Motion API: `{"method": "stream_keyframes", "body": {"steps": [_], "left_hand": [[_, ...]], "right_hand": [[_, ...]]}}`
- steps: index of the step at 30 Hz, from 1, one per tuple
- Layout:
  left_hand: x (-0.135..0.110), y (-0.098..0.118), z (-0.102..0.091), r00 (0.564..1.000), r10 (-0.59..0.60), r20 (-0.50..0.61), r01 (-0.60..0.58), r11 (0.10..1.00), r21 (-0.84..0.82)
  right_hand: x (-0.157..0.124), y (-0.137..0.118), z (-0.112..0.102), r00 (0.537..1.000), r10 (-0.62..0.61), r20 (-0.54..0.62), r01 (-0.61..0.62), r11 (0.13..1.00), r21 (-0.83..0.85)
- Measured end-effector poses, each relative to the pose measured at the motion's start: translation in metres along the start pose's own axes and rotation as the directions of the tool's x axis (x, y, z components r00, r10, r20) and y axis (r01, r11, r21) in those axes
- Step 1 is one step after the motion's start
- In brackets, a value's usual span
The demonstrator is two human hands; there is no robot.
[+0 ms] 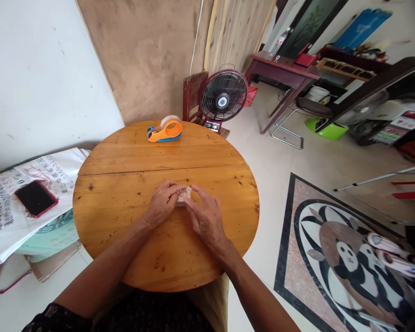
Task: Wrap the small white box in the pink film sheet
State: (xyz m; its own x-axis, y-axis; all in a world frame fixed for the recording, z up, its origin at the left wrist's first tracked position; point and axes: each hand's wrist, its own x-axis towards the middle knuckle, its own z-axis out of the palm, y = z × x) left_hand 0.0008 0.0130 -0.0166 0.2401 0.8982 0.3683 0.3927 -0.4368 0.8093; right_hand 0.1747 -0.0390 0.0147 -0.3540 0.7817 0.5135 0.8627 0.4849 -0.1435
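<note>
On the middle of a round wooden table, both my hands meet around a small pale object. My left hand has its fingers curled and pinched on the object's left side. My right hand rests on the tabletop with its fingers pressed on the object's right side. Most of the object is hidden by my fingers, so I cannot make out what it is. An orange and blue tape dispenser with a roll of tape sits at the table's far edge, well away from both hands.
A black fan and a dark red chair stand behind the table. A phone in a red case lies on a printed white sack at the left. To the right are a panda floor mat and a dark red desk.
</note>
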Motion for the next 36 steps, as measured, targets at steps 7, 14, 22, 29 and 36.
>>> {"method": "stream_keyframes", "body": {"steps": [7, 14, 22, 29, 36], "left_hand": [[-0.001, 0.002, -0.001, 1.000, -0.005, -0.005, 0.005, 0.999, -0.043], [-0.001, 0.004, 0.001, 0.999, 0.007, -0.040, -0.008, 0.999, -0.043], [-0.003, 0.006, 0.001, 0.997, -0.022, -0.076, 0.022, 1.000, -0.003], [-0.002, 0.006, 0.000, 0.996, -0.038, -0.086, 0.038, 0.999, 0.000], [-0.002, 0.007, 0.000, 0.996, -0.025, -0.083, 0.026, 1.000, 0.014]], "right_hand": [[0.000, 0.008, 0.006, 0.998, 0.051, 0.025, -0.052, 0.999, 0.010], [0.013, -0.006, 0.014, 0.994, -0.031, 0.100, 0.042, 0.993, -0.111], [0.000, 0.001, 0.006, 0.999, 0.024, 0.036, -0.026, 0.999, 0.034], [-0.004, 0.008, 0.011, 0.997, 0.066, 0.031, -0.067, 0.996, 0.060], [0.008, -0.002, 0.014, 0.991, 0.017, 0.132, -0.010, 0.998, -0.057]]}}
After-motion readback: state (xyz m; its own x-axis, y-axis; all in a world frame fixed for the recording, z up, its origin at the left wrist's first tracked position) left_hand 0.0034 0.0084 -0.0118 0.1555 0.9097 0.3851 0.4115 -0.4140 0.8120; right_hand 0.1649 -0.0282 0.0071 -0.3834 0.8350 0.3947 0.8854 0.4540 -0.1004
